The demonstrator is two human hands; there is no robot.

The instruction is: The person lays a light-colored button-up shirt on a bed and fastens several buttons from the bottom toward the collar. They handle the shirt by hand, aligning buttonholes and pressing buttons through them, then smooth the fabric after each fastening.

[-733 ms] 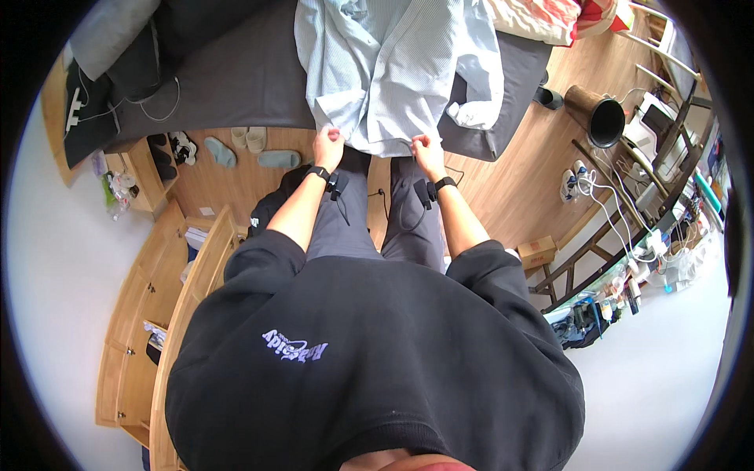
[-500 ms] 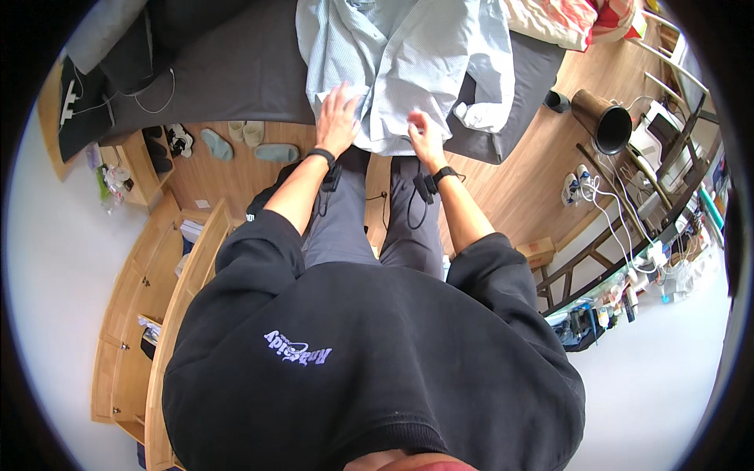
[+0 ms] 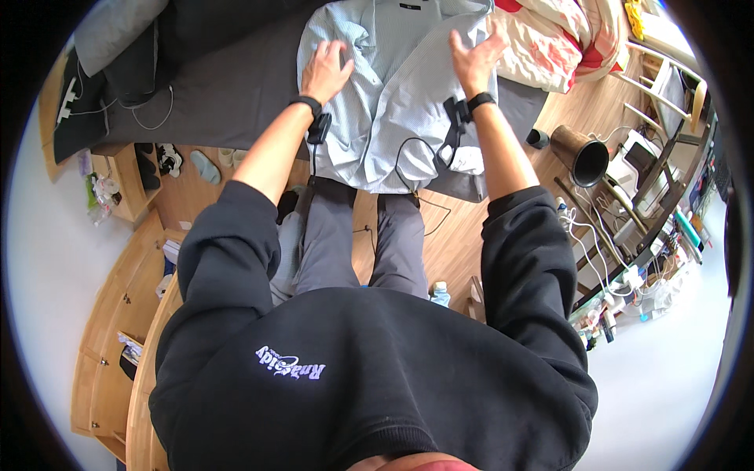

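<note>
A light blue, finely striped button-up shirt (image 3: 404,110) lies front up on the dark grey bed sheet (image 3: 236,90), its collar at the far side and its hem at the bed's near edge. My left hand (image 3: 324,72) is over the shirt's left shoulder and sleeve, fingers loosely curled and apart, with nothing seen in them. Over the right side of the shirt, my right hand (image 3: 477,61) has its fingers spread and holds nothing. Whether either hand touches the cloth, I cannot tell. A white-looking cuff (image 3: 469,159) shows beside my right forearm.
A crumpled red and cream quilt (image 3: 542,47) lies to the far right. On the floor at the right stands a dark bin (image 3: 580,155), near a desk with tangled white cables (image 3: 605,251). Shoes (image 3: 169,159) sit by the bed at left, near an open wooden drawer (image 3: 149,377).
Both hands have moved from the shirt's hem away to its upper part and farther apart. More of the shirt, including its collar, has come into view.
</note>
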